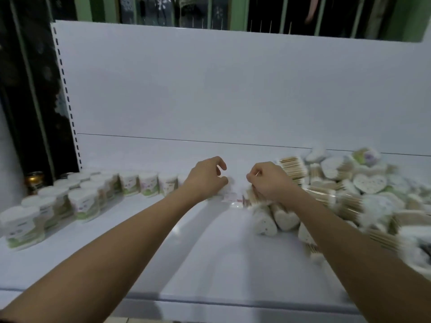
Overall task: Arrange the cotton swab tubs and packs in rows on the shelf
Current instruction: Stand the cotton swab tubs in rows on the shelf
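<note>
One clear plastic pack of cotton swabs (234, 198) lies on the white shelf (210, 252) between both hands. The left hand (206, 180) rests on its left end, fingers loosely curled; whether they actually pinch it is unclear. The right hand (268, 183) is curled tight over its right end, seemingly gripping the swabs. Just left of the left hand, a row of round tubs (149, 186) runs along the back; right of the right hand sits a loose heap of heart-shaped tubs and packs (349, 194). Best to butt the pack squarely against the last tub, keeping the line straight.
</note>
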Demonstrator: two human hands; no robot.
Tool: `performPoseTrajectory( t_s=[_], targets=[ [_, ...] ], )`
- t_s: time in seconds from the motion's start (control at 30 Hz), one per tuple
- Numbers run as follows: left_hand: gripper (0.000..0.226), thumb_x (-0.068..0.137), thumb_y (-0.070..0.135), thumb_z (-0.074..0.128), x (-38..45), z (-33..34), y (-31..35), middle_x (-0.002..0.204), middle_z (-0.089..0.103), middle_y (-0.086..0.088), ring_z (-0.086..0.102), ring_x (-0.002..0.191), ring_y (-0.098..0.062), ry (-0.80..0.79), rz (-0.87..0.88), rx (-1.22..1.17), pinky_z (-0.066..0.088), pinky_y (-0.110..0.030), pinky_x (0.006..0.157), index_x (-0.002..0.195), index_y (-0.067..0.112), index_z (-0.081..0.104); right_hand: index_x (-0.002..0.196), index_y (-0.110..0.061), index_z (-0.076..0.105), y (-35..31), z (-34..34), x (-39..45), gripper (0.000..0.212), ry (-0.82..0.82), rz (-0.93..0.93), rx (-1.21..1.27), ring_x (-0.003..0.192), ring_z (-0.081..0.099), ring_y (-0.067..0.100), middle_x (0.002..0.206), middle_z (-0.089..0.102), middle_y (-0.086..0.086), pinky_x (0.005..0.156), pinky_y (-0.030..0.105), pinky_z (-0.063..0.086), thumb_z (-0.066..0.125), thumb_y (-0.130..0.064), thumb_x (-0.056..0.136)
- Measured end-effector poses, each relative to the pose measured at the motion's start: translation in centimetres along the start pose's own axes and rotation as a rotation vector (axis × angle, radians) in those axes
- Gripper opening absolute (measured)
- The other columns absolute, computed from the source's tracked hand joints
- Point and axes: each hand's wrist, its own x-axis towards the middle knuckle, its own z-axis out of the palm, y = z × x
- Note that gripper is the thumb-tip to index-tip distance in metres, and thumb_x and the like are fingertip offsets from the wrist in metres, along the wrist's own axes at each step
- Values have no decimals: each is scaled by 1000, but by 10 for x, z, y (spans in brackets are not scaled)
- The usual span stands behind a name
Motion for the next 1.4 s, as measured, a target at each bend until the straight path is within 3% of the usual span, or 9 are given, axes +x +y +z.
performPoseTrajectory(
  t_s=[0.5,0.57,0.63,0.7,0.77,0.9,1.03,1.23,1.4],
  targets=[
    [55,84,27,73,48,101,22,128,56,-10,62,107,-31,-130,-180,-111,51,-40,94,132,10,52,73,-18,52,59,-29,1,19,1,-21,-196,73,52,20,70,53,-4,61,29,34,53,-19,92],
    [42,84,24,75,48,105,20,116,62,-16,64,101,-35,-118,-200,-165,53,-45,91,119,5,61,79,-15,55,60,-27,0,14,-7,-32,-170,73,52,19,71,53,-4,61,29,34,53,-20,92],
    [15,83,18,75,46,107,19,89,64,-17,64,85,-33,-94,-188,-205,55,-49,84,81,10,63,83,-13,58,60,-25,-1,13,-14,-43,-142,69,51,18,70,53,-3,58,28,35,53,-20,93],
    [23,82,14,76,42,105,16,79,59,-14,62,77,-32,-60,-174,-238,55,-52,81,71,12,56,88,-8,62,57,-22,-2,15,-23,-50,-111,61,48,14,68,53,-3,51,23,34,53,-19,94],
    [13,81,9,75,37,99,14,88,62,-14,66,86,-36,-9,-169,-277,56,-50,81,88,8,64,89,-9,64,53,-19,-3,15,-15,-55,-68,56,45,9,67,53,-5,48,20,32,54,-20,94],
    [33,83,2,71,28,72,2,100,63,-12,66,85,-29,43,-169,-405,59,-39,78,115,1,62,96,-15,59,44,-9,-8,8,56,-59,169,61,50,9,77,56,-5,52,19,36,58,-22,94],
    [33,85,-7,65,9,29,-11,112,64,-16,67,87,-21,-87,-98,-585,57,-20,70,117,2,62,122,-18,51,31,9,-14,37,12,-35,438,82,56,11,109,54,2,57,15,46,67,-30,92],
    [28,87,-10,60,-21,-17,-32,107,64,-11,68,92,-20,-214,-75,-690,56,-27,84,110,6,65,135,-25,49,14,42,-23,51,-282,-7,670,113,61,17,128,58,-1,89,35,56,72,-27,89],
    [34,88,-9,61,-38,-37,-51,114,62,-19,67,101,-27,-218,-124,-737,55,-33,90,120,2,61,121,-13,55,-13,70,-38,40,-297,-15,898,103,65,20,118,62,8,84,29,58,73,-8,86]
  ],
)
